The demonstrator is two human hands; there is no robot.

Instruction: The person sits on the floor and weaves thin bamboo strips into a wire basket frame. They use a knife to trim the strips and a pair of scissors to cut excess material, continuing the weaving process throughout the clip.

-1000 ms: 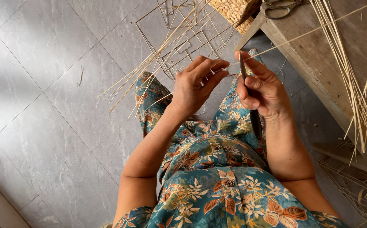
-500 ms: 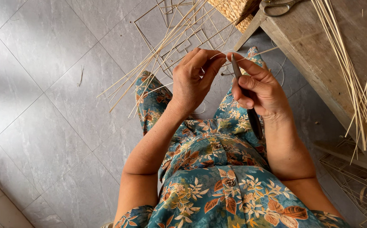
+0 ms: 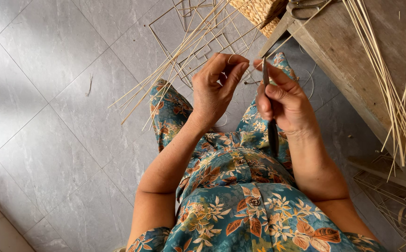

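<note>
Showing a seated person in a floral blue dress point(image 3: 240, 205), viewed from above, with both hands raised over the knees. Left hand point(image 3: 217, 88): fingers curled, thumb and fingertips pinched together on a thin pale strand point(image 3: 231, 58) that loops just above them. Right hand point(image 3: 284, 100): closed in a fist-like grip round a slender dark-handled tool point(image 3: 272, 133), its narrow upper end rising past the forefinger and its handle hanging below the palm; whether it is a knife or an awl cannot be told. The two hands are near each other, not touching. Beyond them, a bundle of long thin sticks point(image 3: 179, 60) lies slanted across wire frames point(image 3: 191, 35) on the grey tiled floor point(image 3: 49, 116). At right, a wooden worktop point(image 3: 347, 56) carries more pale sticks point(image 3: 389, 84), with a woven basket point(image 3: 259, 9) at its far end.
</note>
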